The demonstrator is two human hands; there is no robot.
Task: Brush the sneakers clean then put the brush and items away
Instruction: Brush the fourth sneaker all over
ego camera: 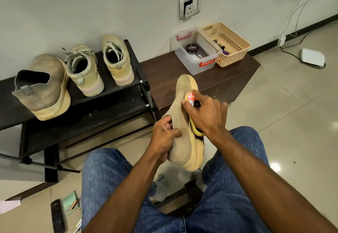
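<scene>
Fingers of your left hand (165, 134) grip the sneaker (184, 121) to keep it steady, so your right hand (204, 113), wrapped round the brush (193, 103), can scrub.

left hand (163, 134) grips sneaker (182, 123) collar | right hand (204, 115) presses yellow brush (195, 130) on its side

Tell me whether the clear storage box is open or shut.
Open: the clear storage box has no lid on, and the polish tin inside shows uncovered.
</scene>
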